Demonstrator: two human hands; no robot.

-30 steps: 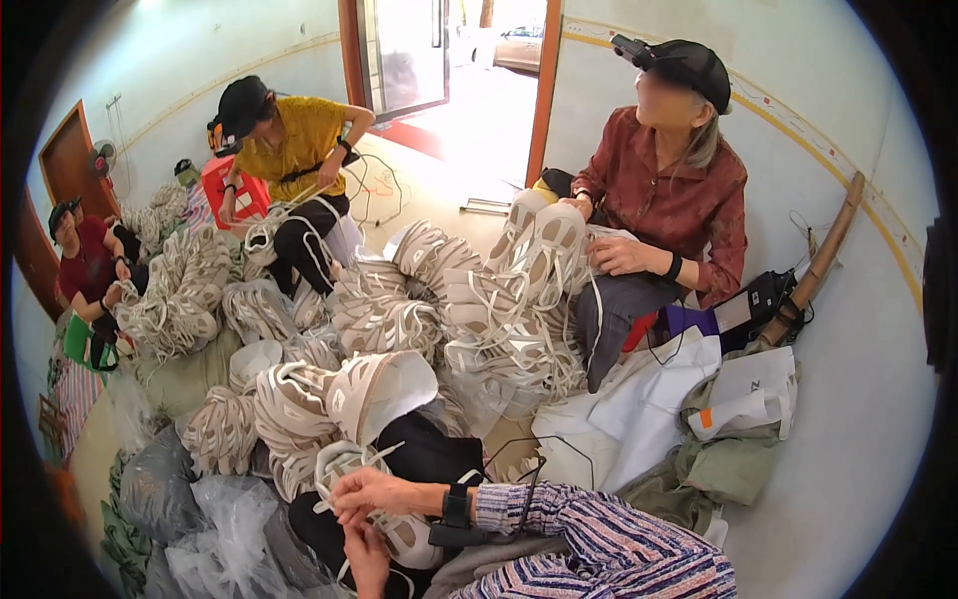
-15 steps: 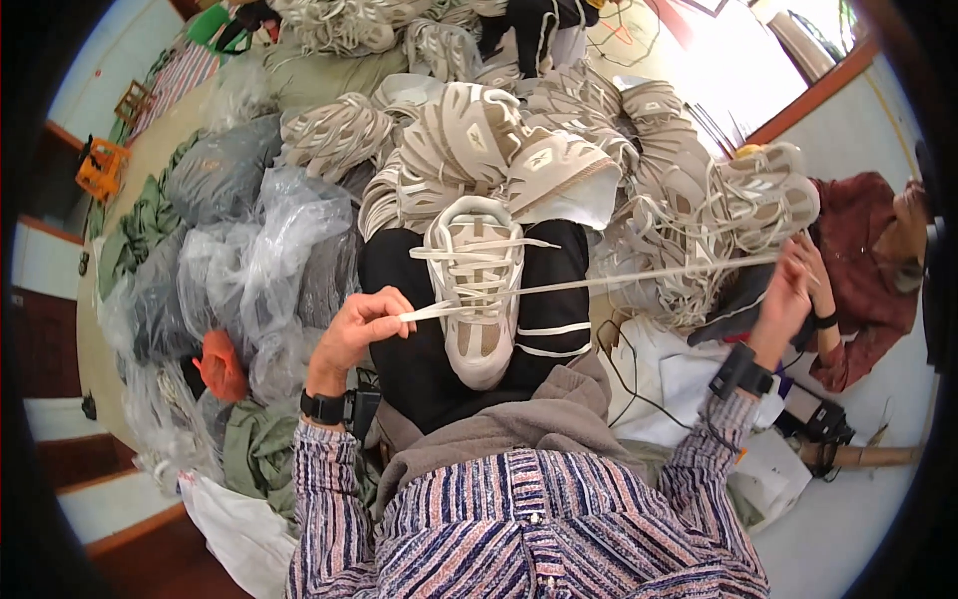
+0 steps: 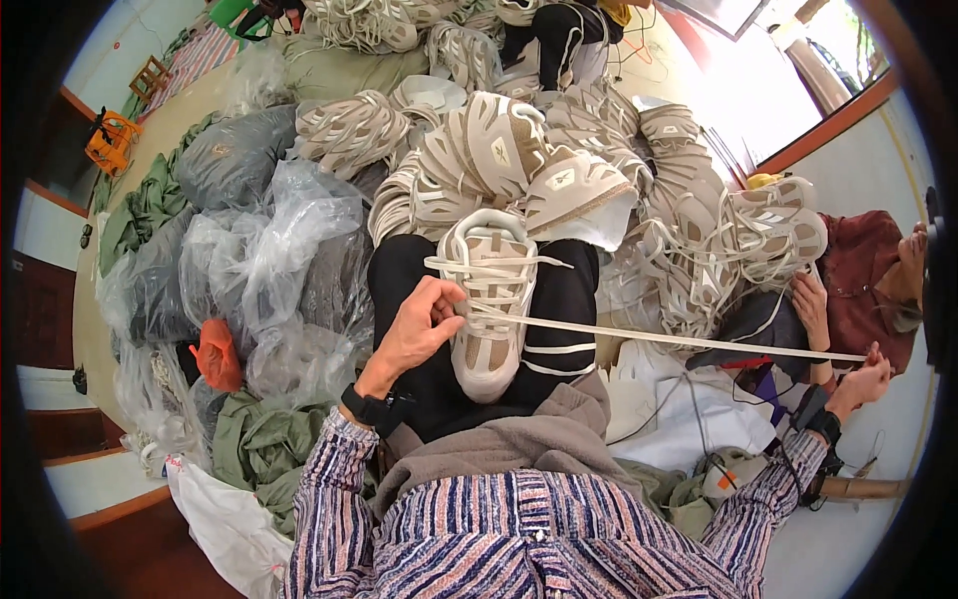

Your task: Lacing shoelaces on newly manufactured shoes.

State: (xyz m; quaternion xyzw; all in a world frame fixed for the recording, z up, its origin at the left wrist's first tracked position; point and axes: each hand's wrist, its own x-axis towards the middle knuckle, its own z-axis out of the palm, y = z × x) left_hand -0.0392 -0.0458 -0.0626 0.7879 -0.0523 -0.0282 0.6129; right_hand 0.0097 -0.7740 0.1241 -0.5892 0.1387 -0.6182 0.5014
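Observation:
A beige and white sneaker lies on my lap, toe toward me. My left hand pinches the sneaker's lacing at its left side. A long flat white lace runs taut from the sneaker out to the right. My right hand is stretched far right and grips the lace's end. Both wrists carry black bands.
A big heap of similar beige sneakers lies ahead. Clear and grey plastic bags pile up on the left, with green cloth below them. A person in a dark red shirt sits at the right, handling shoes.
My view has tilted down from the room to my lap. The right hand has pulled the lace farther out to the right; the left hand stays at the sneaker.

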